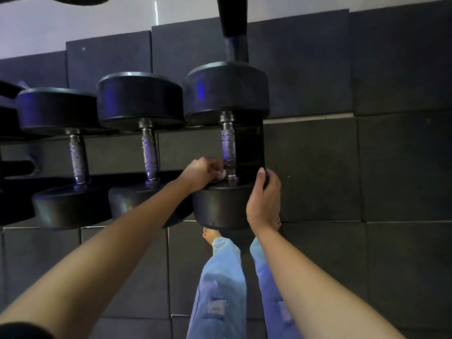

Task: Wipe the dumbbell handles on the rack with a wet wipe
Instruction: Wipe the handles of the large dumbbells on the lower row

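Three black dumbbells lie side by side on a dark rack (254,143), each with a metal handle. My left hand (204,172) grips a small white wet wipe (222,174) and holds it against the near end of the rightmost dumbbell's handle (228,145). My right hand (264,199) is curled round the right edge of that dumbbell's near head (220,206). The middle handle (149,155) and the left handle (78,159) are bare.
Dark rubber floor tiles (367,265) spread below and to the right of the rack. My legs in light jeans (220,289) and bare feet stand under the near dumbbell head. A black upright post (233,25) rises behind the rightmost dumbbell.
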